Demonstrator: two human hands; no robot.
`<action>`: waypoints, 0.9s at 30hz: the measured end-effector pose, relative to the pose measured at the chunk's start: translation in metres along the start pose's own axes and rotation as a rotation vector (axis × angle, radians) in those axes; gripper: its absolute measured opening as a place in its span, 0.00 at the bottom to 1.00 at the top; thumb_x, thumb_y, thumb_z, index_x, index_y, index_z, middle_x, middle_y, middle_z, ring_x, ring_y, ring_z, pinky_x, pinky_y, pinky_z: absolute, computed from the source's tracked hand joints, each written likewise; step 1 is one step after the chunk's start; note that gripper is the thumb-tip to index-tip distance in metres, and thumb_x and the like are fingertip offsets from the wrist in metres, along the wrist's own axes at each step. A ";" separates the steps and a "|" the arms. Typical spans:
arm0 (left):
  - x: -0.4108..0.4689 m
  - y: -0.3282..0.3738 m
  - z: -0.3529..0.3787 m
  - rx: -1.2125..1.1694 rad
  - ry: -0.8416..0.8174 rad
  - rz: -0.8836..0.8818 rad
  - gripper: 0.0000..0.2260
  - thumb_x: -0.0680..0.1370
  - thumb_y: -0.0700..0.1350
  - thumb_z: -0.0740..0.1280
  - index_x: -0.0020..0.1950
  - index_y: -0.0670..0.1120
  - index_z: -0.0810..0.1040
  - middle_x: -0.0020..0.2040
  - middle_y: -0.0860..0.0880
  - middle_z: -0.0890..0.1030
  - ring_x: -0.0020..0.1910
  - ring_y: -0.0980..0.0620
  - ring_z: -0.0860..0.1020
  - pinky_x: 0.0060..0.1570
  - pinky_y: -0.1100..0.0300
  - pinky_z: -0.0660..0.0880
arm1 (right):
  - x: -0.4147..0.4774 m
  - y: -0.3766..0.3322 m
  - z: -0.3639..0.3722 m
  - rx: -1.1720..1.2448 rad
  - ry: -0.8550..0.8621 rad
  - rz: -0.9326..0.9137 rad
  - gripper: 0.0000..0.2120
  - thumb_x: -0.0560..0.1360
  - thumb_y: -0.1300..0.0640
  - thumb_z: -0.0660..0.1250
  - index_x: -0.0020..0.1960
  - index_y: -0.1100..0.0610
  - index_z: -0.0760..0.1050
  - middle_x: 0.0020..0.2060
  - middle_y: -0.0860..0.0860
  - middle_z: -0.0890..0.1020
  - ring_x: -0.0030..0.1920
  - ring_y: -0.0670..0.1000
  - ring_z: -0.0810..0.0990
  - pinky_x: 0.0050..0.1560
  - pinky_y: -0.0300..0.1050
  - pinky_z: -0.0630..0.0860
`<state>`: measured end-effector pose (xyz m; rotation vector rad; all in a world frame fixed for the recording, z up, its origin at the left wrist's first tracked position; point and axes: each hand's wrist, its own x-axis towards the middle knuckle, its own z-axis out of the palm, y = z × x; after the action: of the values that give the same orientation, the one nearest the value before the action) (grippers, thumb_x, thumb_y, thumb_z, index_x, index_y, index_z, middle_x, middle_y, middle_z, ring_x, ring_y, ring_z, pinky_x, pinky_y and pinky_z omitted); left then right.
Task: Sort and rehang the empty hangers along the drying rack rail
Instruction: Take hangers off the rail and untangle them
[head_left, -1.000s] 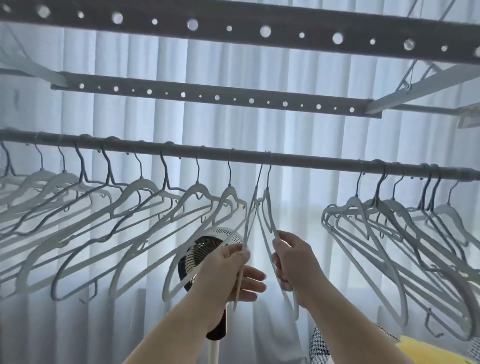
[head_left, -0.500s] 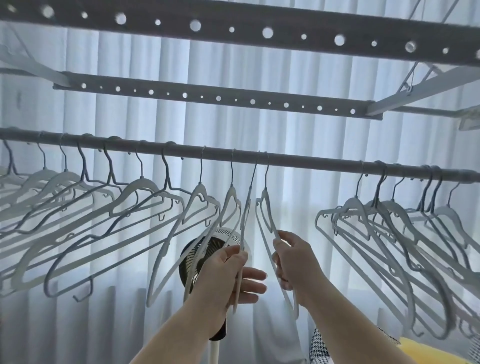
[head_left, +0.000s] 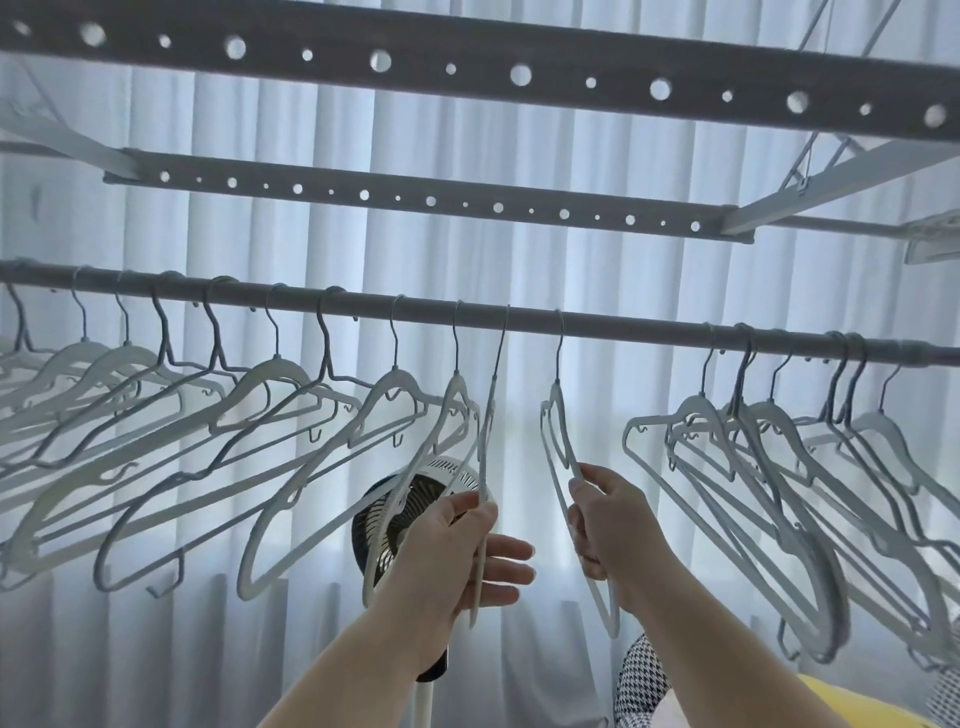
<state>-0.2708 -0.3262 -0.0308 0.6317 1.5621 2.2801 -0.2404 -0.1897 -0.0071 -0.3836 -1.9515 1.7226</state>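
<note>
A grey rail runs across the view with several pale empty hangers hooked on it. My left hand pinches the lower arm of one edge-on hanger near the middle of the rail. My right hand grips the neighbouring hanger, which hangs just to the right with a gap between the two. A spread row of hangers fills the rail to the left. A bunched group of hangers hangs at the right.
Two perforated grey bars, a near bar and a far bar, cross overhead. A standing fan is behind my left hand, before white curtains. A checked cloth and something yellow lie at the bottom right.
My right hand has slid its hanger to the right along the rail, opening a gap from the one in my left hand. The left-hand hangers have swung slightly.
</note>
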 end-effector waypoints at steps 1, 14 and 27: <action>0.000 0.000 0.000 0.004 0.001 0.000 0.06 0.79 0.41 0.59 0.56 0.44 0.68 0.24 0.48 0.81 0.20 0.54 0.78 0.19 0.66 0.73 | 0.000 0.000 -0.001 -0.008 0.000 -0.004 0.09 0.79 0.61 0.53 0.53 0.50 0.68 0.27 0.51 0.66 0.15 0.43 0.58 0.18 0.31 0.55; 0.002 -0.004 0.011 0.023 0.011 0.004 0.11 0.79 0.42 0.60 0.61 0.42 0.68 0.24 0.48 0.82 0.21 0.54 0.79 0.20 0.65 0.74 | -0.001 -0.003 -0.007 -0.042 0.001 -0.006 0.11 0.79 0.61 0.53 0.59 0.53 0.68 0.27 0.51 0.67 0.13 0.41 0.60 0.16 0.32 0.56; 0.001 0.002 0.003 0.467 0.153 0.117 0.23 0.77 0.54 0.61 0.68 0.45 0.65 0.38 0.46 0.80 0.35 0.49 0.79 0.36 0.55 0.78 | -0.011 -0.006 -0.009 -0.286 0.058 -0.137 0.21 0.78 0.53 0.58 0.69 0.59 0.63 0.40 0.49 0.75 0.39 0.51 0.77 0.39 0.46 0.78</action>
<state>-0.2698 -0.3243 -0.0276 0.6871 2.2159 2.0897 -0.2259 -0.1887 -0.0022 -0.3847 -2.1335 1.3362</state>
